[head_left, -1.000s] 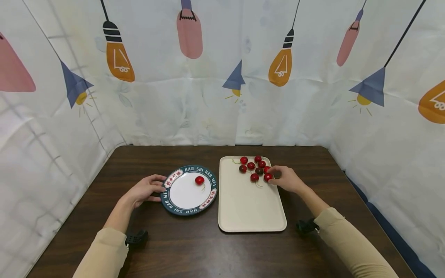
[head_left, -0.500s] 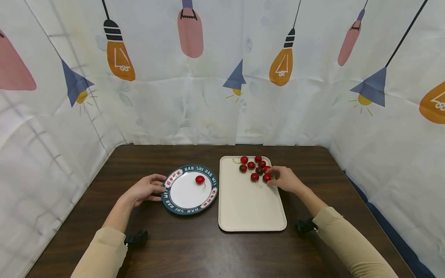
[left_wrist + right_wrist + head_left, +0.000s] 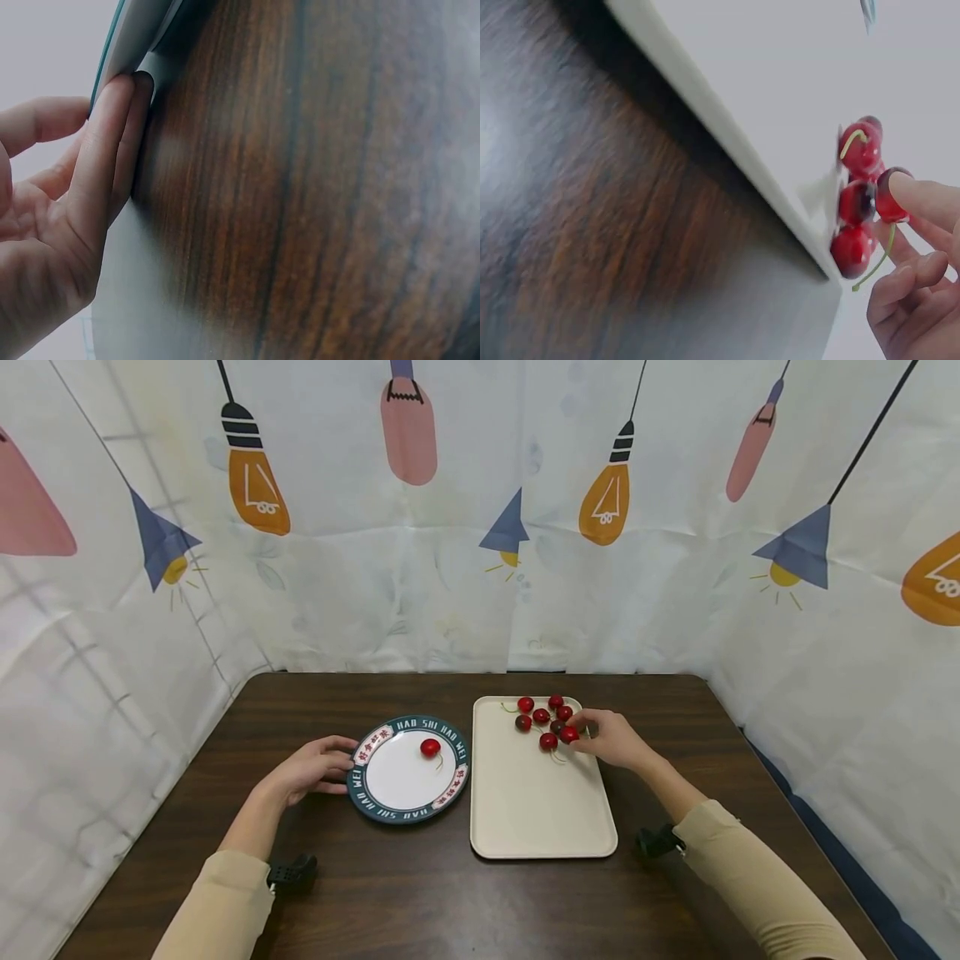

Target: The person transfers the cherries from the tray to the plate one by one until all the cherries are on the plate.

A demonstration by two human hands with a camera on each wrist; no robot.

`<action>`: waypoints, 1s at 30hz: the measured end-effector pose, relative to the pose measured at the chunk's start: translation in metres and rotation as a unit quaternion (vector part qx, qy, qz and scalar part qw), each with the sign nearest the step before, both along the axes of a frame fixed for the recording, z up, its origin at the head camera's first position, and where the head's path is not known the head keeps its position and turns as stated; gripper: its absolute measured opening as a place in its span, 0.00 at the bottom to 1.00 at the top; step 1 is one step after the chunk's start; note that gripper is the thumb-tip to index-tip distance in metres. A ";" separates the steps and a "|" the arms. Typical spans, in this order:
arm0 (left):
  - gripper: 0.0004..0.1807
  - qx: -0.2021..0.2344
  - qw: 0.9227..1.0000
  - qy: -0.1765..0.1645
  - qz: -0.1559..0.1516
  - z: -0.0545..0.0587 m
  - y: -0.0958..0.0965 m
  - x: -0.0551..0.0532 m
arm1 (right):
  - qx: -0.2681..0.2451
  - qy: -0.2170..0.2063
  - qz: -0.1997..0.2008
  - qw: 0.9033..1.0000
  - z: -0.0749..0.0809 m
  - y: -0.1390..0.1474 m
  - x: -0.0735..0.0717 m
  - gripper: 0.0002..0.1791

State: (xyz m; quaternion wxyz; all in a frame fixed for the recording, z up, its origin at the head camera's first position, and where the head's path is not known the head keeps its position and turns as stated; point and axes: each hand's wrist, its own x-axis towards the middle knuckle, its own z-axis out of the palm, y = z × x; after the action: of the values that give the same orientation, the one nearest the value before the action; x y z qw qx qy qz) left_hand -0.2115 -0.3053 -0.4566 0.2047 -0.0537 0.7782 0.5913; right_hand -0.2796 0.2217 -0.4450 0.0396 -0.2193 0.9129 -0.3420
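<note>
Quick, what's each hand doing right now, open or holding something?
Left hand: open, touching the plate.
Right hand: holding a cherry, pinched.

Curtained booth: lamp-print curtains (image 3: 420,610) around a wood-grain table (image 3: 390,902).

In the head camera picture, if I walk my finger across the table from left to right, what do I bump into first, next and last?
Left hand → round plate with one cherry on it → cream tray → right hand.
</note>
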 end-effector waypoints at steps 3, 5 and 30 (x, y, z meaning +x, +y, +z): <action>0.30 0.001 1.000 0.000 0.000 -0.001 0.000 0.000 | -0.006 -0.001 0.005 1.000 0.002 -0.005 0.000 0.16; 0.30 0.001 1.000 -0.001 0.000 -0.001 0.000 -0.001 | -0.005 0.002 0.010 1.000 0.002 -0.010 -0.001 0.16; 0.29 0.010 1.000 0.010 -0.005 -0.006 -0.002 -0.002 | -0.012 -0.004 0.064 0.998 0.015 -0.085 -0.001 0.19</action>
State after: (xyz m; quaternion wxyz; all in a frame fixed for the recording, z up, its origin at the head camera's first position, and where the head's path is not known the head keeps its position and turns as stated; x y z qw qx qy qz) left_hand -0.2133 -0.3078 -0.4622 0.2005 -0.0414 0.7746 0.5984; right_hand -0.2810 0.1363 -0.4296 0.0626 -0.2766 0.8927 -0.3501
